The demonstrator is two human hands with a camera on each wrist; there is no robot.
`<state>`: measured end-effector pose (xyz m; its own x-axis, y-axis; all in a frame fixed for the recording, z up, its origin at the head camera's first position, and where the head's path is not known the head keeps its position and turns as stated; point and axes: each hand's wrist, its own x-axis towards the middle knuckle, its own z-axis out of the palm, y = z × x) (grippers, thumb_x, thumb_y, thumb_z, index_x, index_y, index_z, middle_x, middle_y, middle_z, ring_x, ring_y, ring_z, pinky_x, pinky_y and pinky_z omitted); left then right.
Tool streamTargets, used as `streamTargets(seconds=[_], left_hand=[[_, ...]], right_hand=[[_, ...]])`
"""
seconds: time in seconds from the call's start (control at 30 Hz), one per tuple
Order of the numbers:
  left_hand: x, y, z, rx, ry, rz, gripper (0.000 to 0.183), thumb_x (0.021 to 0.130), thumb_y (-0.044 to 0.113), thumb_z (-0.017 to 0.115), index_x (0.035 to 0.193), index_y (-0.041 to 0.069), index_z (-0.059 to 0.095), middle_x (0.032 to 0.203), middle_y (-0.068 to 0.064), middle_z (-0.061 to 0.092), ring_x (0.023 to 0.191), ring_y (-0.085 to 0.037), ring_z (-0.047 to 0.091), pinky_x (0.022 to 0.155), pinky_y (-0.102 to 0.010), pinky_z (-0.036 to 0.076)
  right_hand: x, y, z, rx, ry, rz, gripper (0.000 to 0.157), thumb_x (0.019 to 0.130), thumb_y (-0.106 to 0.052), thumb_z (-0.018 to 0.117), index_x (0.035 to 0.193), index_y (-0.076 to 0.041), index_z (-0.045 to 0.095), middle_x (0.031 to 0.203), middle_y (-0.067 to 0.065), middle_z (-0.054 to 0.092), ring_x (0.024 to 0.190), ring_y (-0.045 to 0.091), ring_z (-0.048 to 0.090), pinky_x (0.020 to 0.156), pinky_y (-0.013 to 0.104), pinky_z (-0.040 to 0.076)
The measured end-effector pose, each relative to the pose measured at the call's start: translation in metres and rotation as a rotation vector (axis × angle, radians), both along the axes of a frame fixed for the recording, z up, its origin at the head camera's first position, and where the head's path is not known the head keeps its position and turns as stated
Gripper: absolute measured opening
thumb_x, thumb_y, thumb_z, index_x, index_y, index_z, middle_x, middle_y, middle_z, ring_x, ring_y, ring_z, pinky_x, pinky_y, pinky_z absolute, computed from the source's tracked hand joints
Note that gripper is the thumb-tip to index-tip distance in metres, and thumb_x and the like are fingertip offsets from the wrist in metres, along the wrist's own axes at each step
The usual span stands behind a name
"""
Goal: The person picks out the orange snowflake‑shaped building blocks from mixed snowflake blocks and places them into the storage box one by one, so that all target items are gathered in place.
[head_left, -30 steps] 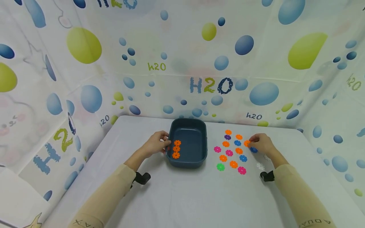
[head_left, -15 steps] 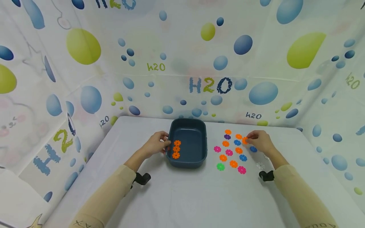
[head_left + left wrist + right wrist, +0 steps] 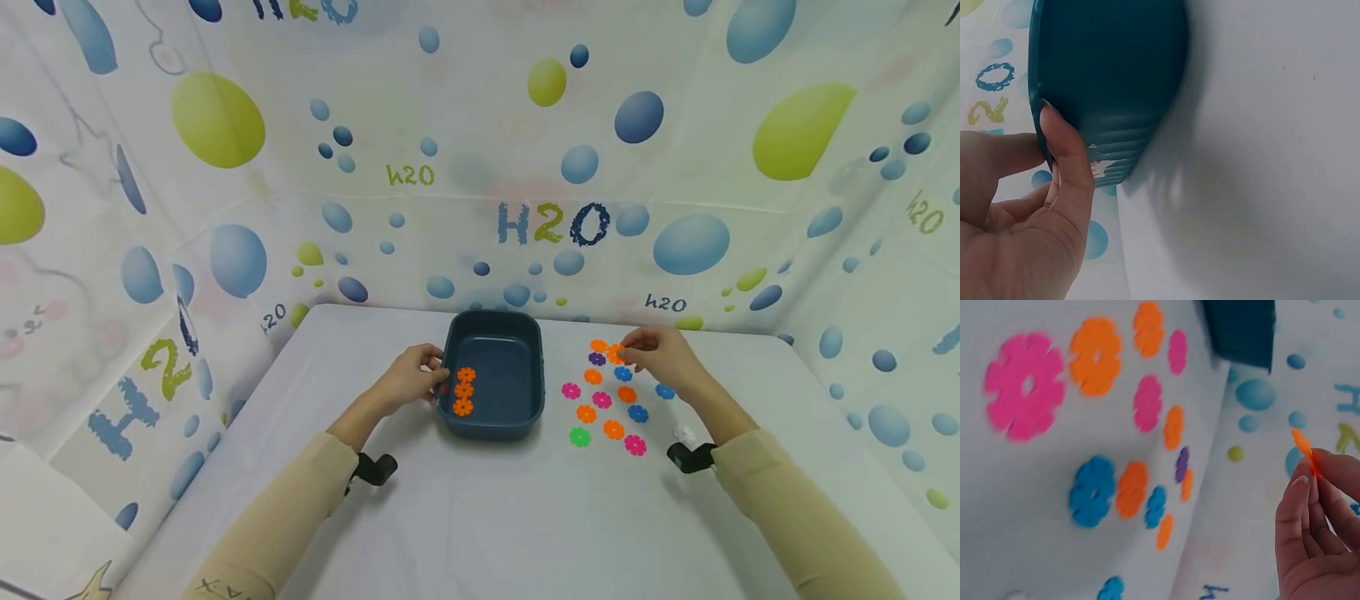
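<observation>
Nearest are two beige cloth sleeves (image 3: 277,500), in front of the deep teal rectangular box (image 3: 491,431), which has rounded corners and looks like smooth plastic. A thin pink flower-shaped disc (image 3: 635,445) and a thin green flower-shaped disc (image 3: 580,437) lie on the white cloth (image 3: 525,517), to the right of the box's front end; they have notched edges and seem plastic.

At the left rim of the box, the left hand (image 3: 408,379) pinches the wall between thumb and fingers. Inside, along its left side, three orange flower-shaped pieces (image 3: 464,390) lie in a row.

Farther back, to the right of the box, the right hand (image 3: 660,354) pinches a thin orange disc (image 3: 1302,442) between thumb and fingertips, above the cloth. In the last second this hand has come nearer to the box, while the box and its three pieces stayed. I judge that the disc is picked up, but not yet put down.

Behind the box hangs a creased white curtain (image 3: 465,100), printed with blue and green ovals.
</observation>
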<state>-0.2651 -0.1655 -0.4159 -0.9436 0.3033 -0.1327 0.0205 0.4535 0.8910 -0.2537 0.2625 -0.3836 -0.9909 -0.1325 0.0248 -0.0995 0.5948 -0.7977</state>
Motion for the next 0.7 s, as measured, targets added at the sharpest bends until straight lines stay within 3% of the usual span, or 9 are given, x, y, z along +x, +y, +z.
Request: streamTargets(seconds=[0.23, 0.57, 0.7], left_hand=[[0.001, 0.000, 0.000, 0.028, -0.007, 0.005, 0.039, 0.103, 0.007, 0.059, 0.137, -0.008, 0.048, 0.099, -0.014, 0.054, 0.072, -0.019, 0.062, 0.063, -0.031, 0.061], [0.003, 0.000, -0.001, 0.038, -0.002, 0.005, 0.041, 0.103, 0.007, 0.058, 0.138, -0.009, 0.047, 0.099, -0.014, 0.054, 0.072, -0.019, 0.061, 0.063, -0.030, 0.061], [0.004, -0.001, -0.001, 0.031, 0.002, 0.016, 0.040, 0.103, 0.007, 0.059, 0.138, -0.009, 0.048, 0.100, -0.014, 0.053, 0.071, -0.019, 0.061, 0.063, -0.030, 0.061]], right_hand=[[0.005, -0.036, 0.016, -0.044, 0.018, 0.077, 0.022, 0.100, -0.016, 0.067, 0.112, 0.002, 0.066, 0.106, 0.019, 0.071, 0.087, 0.024, 0.066, 0.079, 0.028, 0.058], [0.000, -0.086, 0.031, -0.065, 0.027, 0.197, 0.017, 0.097, -0.015, 0.071, 0.107, -0.001, 0.069, 0.098, 0.014, 0.073, 0.083, 0.023, 0.067, 0.072, 0.026, 0.059], [-0.005, -0.109, 0.040, -0.086, 0.037, 0.254, 0.016, 0.097, -0.013, 0.070, 0.107, 0.001, 0.069, 0.098, 0.015, 0.074, 0.084, 0.029, 0.068, 0.072, 0.028, 0.058]])
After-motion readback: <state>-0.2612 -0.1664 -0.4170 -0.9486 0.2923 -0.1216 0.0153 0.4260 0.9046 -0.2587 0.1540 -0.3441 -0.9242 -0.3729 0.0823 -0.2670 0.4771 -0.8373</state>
